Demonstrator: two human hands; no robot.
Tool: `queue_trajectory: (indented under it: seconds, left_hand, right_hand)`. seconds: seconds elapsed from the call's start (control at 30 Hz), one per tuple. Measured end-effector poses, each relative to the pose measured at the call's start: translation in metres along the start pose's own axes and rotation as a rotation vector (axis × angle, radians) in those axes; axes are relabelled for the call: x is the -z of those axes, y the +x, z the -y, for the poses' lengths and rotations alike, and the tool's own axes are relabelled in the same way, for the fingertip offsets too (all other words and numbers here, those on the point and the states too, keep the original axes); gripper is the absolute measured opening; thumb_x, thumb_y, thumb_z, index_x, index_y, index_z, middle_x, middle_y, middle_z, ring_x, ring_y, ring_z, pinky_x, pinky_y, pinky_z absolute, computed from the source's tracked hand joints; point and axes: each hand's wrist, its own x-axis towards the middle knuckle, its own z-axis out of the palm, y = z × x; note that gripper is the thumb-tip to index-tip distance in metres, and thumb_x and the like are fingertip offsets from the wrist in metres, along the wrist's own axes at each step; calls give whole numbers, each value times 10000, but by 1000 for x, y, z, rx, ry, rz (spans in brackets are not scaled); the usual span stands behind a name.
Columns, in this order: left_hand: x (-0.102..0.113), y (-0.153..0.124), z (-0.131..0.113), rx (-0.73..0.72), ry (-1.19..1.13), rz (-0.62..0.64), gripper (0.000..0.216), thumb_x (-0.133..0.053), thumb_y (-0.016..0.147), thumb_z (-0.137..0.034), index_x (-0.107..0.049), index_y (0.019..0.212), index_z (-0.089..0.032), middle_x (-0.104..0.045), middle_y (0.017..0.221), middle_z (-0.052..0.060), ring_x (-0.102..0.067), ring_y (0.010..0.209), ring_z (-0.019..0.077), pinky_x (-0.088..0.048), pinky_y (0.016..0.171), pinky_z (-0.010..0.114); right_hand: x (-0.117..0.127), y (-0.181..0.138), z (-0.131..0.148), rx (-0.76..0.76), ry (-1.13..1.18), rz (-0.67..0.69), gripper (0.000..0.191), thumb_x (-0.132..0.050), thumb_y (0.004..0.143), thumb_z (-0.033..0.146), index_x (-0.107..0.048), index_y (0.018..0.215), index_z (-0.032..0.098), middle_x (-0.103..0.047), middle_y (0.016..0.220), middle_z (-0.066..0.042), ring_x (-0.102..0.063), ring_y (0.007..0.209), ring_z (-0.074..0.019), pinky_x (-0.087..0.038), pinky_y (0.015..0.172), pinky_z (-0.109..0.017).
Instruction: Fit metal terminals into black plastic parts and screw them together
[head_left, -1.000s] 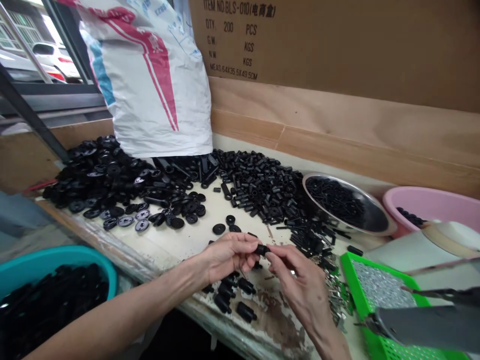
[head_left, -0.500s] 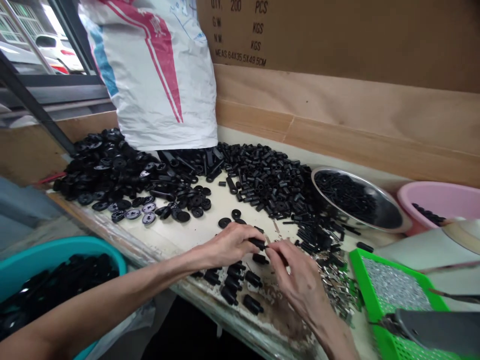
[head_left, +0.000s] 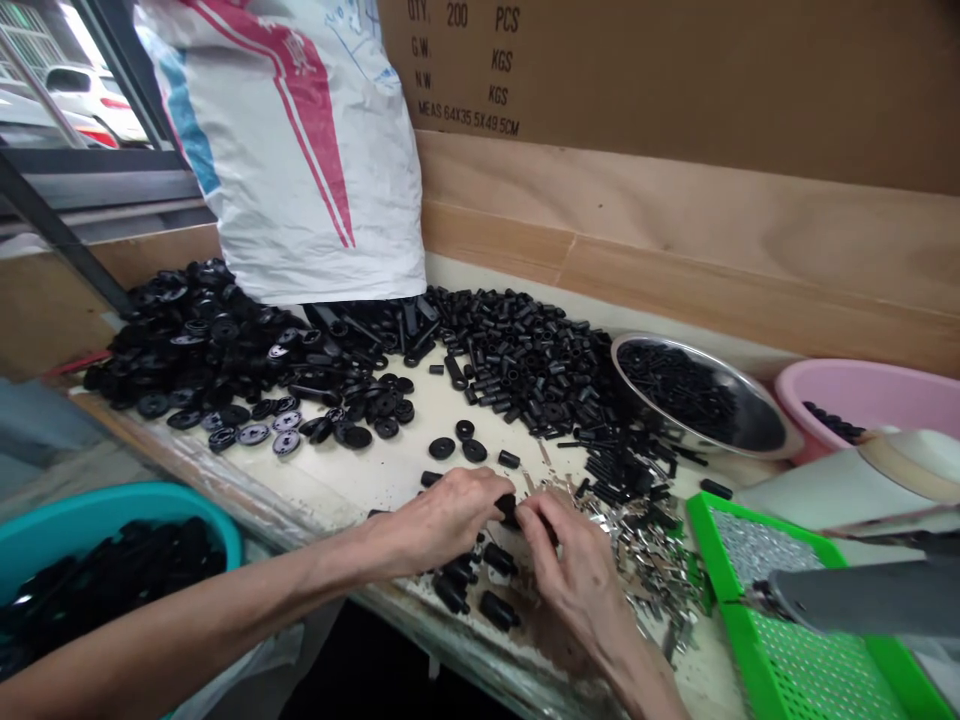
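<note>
A small black plastic piece (head_left: 508, 508) sits pinched between the person's left hand (head_left: 439, 520) and right hand (head_left: 574, 565), low over the bench (head_left: 360, 490), with most of it hidden by the fingers. Both grips are pressed closed around it; which fingertips bear on it cannot be told. Taking the hands as the clock's centre, stubby black plastic bushings (head_left: 499, 610) lie at six o'clock and loose metal clips (head_left: 645, 560) at three. A heap of black tubes (head_left: 517, 360) stands at twelve, black discs (head_left: 202, 340) at ten, a steel bowl (head_left: 675, 345) at one, a green mesh tray (head_left: 739, 620) at four, and a teal basin (head_left: 120, 495) at nine.
</note>
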Motion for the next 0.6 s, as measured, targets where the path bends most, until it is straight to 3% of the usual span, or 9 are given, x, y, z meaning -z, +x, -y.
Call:
queue_trajectory:
  seconds: [0.3, 0.4, 0.53, 0.6]
  left_hand:
    - [-24, -7, 13, -63, -3, -125, 315, -349, 865, -44, -583, 1050, -144, -588, 883, 68, -554, 767, 147, -423, 673, 216]
    - [-14, -4, 5, -31, 18, -70, 248, -390, 863, -68, -586, 1002, -127, -582, 846, 64, -545, 738, 150, -408, 647, 221]
    - [6, 1, -5, 16, -7, 83, 166, -448, 861, -106, -581, 954, -140, -603, 812, 47, -550, 714, 149, -389, 623, 220]
    - [9, 2, -4, 15, -13, 98, 138, -466, 859, -113, -588, 914, -148, -616, 798, 40, -559, 718, 148, -387, 630, 218]
  right_hand:
    - [-15, -3, -8, -86, 63, -23, 321, -364, 952, 341, -456, 680, 199, -382, 546, 53, -392, 492, -109, -293, 468, -227]
    - [-12, -3, -8, -72, 61, -25, 310, -360, 957, 326, -466, 694, 199, -402, 557, 48, -408, 501, -115, -307, 480, -232]
    - [-5, 1, -4, 19, 39, -32, 234, -369, 949, 263, -516, 782, 192, -521, 716, -5, -498, 661, -150, -368, 642, -264]
    - [-6, 2, -3, 66, 30, -23, 203, -374, 943, 245, -522, 815, 191, -534, 775, -23, -516, 725, -164, -374, 699, -277]
